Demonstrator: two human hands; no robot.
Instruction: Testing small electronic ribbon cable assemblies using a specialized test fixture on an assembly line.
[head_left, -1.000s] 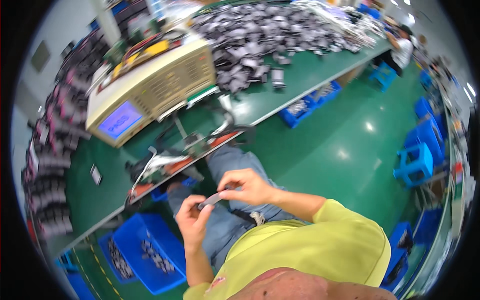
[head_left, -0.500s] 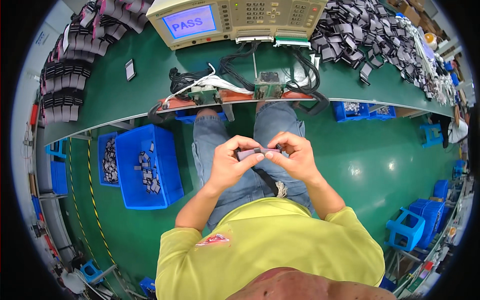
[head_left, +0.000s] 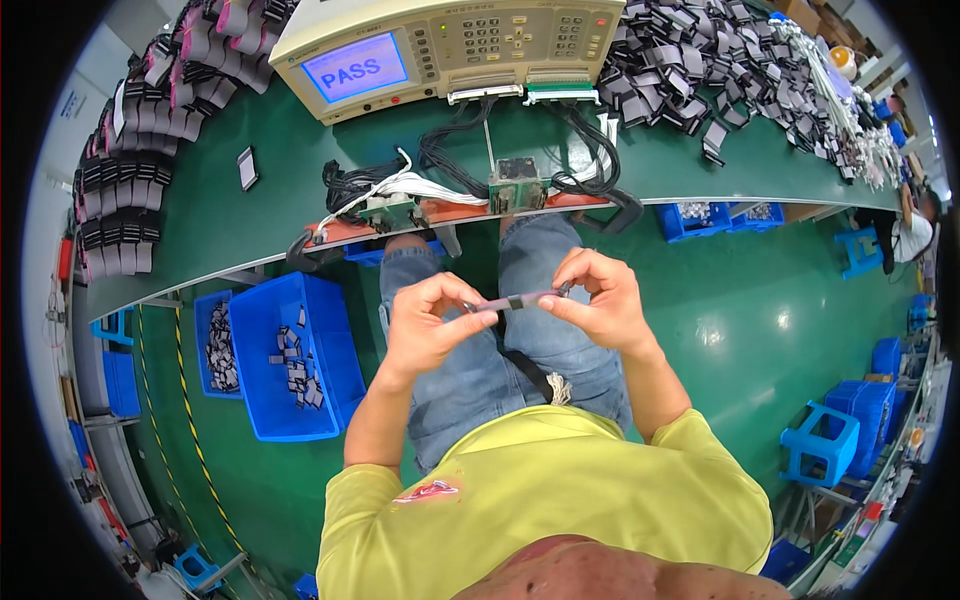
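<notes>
Above my lap, a short flat ribbon cable (head_left: 530, 299), greyish with a dark band at its middle, is held stretched between both hands. My left hand (head_left: 428, 322) pinches one end between thumb and fingers. The opposite end is in the pinch of my right hand (head_left: 606, 304), where a bit of black connector shows. Most of the end connectors are hidden by my fingers. Just beyond the hands, at the table's edge, stand a green circuit-board fixture (head_left: 516, 186) and a second board fixture (head_left: 391, 214), both with wires attached.
A tester with a lit screen (head_left: 355, 68) stands on the green table (head_left: 270, 205). Ribbon cables lie in rows (head_left: 125, 205) at left and in a heap (head_left: 690, 75) at right; one single cable (head_left: 247, 168) lies apart. A blue bin (head_left: 345, 345) holding cables is at my left.
My hands have moved apart, and the ribbon cable now shows longer and straighter between them. The whole view has shifted slightly, with the tester further left.
</notes>
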